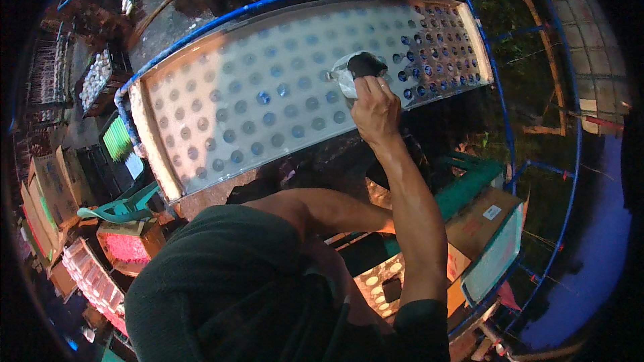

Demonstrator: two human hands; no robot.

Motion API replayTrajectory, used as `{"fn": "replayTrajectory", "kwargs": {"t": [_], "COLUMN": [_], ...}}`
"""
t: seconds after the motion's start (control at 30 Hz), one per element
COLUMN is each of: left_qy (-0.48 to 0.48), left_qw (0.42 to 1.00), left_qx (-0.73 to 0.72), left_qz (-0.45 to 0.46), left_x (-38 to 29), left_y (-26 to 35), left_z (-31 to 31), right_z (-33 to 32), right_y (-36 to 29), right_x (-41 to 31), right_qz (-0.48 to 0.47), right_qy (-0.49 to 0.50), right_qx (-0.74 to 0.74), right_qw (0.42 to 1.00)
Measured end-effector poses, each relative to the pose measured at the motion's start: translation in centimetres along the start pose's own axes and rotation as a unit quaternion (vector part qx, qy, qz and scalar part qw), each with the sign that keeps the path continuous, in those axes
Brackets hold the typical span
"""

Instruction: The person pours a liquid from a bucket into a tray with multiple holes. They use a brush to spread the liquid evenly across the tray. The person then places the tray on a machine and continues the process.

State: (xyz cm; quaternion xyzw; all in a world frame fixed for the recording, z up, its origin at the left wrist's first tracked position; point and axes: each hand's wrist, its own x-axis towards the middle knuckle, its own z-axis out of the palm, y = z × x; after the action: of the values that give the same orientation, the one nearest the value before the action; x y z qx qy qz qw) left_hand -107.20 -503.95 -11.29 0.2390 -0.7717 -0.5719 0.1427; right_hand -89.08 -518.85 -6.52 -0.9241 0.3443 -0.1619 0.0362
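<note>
My right hand [377, 108] grips the rim of a whitish container [344, 80] with a dark opening. It is over a long panel with rows of round holes [236, 136], tilted across the view, with pale wooden end bars [153, 146]. A milky layer covers the left and middle of the panel; I cannot tell whether it is liquid or a sheet. Toward the right end the holes [443, 53] look darker and sharper. My left forearm [342, 213] crosses beneath the right one, and the left hand is hidden from view.
A blue pipe frame [236, 12] runs along the panel's far edge. To the left are a crate of white pieces [96, 78], a cardboard box with pink contents [126, 246] and a teal plastic item [123, 206]. A cardboard carton [475, 226] and a pale-topped bin [495, 256] stand at right.
</note>
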Motion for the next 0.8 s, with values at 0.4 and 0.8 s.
{"fn": "replayTrajectory", "kwargs": {"t": [0.4,0.8], "left_qy": [0.019,0.020], "left_qw": [1.000,1.000], "left_qx": [-0.007,-0.016], "left_qz": [-0.010,-0.006], "left_x": [-0.6,-0.6], "left_y": [-0.1,-0.2], "left_z": [-0.9,-1.7], "right_z": [1.5,1.8], "right_y": [0.0,0.8], "right_x": [1.0,3.8], "right_qz": [-0.015,-0.027], "right_qy": [-0.008,-0.001], "right_qx": [0.009,0.026], "right_qw": [1.000,0.999]}}
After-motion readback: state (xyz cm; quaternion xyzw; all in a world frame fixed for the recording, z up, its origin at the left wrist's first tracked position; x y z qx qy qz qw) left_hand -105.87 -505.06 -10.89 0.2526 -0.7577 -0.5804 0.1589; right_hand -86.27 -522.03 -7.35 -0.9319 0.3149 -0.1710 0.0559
